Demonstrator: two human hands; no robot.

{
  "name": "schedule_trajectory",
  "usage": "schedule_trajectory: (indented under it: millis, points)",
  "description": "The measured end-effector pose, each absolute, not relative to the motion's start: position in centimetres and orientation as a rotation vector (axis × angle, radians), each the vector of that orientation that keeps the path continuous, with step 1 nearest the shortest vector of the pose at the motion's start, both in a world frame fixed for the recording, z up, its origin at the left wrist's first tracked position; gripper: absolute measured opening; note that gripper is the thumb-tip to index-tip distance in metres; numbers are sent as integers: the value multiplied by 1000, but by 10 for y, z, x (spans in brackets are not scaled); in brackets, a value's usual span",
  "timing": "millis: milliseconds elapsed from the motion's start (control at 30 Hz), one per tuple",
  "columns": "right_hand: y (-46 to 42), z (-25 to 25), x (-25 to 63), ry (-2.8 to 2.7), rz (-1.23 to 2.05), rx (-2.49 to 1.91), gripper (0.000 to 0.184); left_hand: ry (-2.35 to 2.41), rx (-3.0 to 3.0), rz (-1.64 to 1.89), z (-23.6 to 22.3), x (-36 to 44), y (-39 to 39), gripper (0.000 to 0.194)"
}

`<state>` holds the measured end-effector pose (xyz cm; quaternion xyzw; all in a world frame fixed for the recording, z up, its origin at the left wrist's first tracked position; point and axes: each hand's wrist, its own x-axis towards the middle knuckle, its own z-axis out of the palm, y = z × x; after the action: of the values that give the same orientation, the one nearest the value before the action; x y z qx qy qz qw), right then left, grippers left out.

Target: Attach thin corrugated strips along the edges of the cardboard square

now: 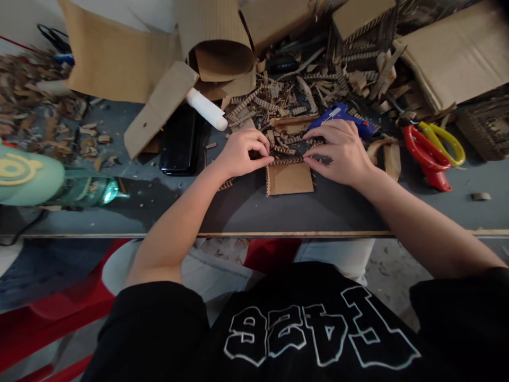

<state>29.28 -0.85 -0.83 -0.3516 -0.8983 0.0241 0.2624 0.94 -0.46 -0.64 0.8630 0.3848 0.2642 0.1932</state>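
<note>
A small flat square of brown cardboard (291, 179) lies on the dark grey tabletop in front of me. A thin corrugated cardboard strip (287, 161) runs along its far edge, and another ridged strip lines its left edge. My left hand (245, 151) pinches the far strip's left end between thumb and fingers. At the right end, my right hand (339, 149) closes its thumb and fingertips on the same strip. Just behind the right hand lies a blue glue gun (363, 126), partly covered by that hand. Loose corrugated strips (274, 98) are heaped beyond both hands.
Red-handled and yellow-handled scissors (427, 151) lie at right. A black phone-like object (181, 140), a white tube (207, 110) and a cardboard slat (159, 109) are at left. A green bottle (85, 188) lies far left. A cardboard cylinder (217, 26) and sheets stand behind.
</note>
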Motion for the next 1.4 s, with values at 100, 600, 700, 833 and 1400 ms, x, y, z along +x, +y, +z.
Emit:
schedule_trajectory:
  millis: [100,600,700,833,1400]
  points:
    - [-8,-8,293,-2433,56,-945,20,1093,2413,724,-5,11,-6,31]
    - [-5,-14,293,-2405,38,-907,19,1088,2386,721,-4,12,-6,30]
    - [-6,-13,293,-2404,54,-913,16,1075,2397,746,-8,11,-5,31]
    - [-8,-7,294,-2334,81,-932,18,1134,2450,906,-10,9,-4,38]
    - [-10,0,294,-2240,3,-977,16,1086,2545,1075,-11,4,2,36]
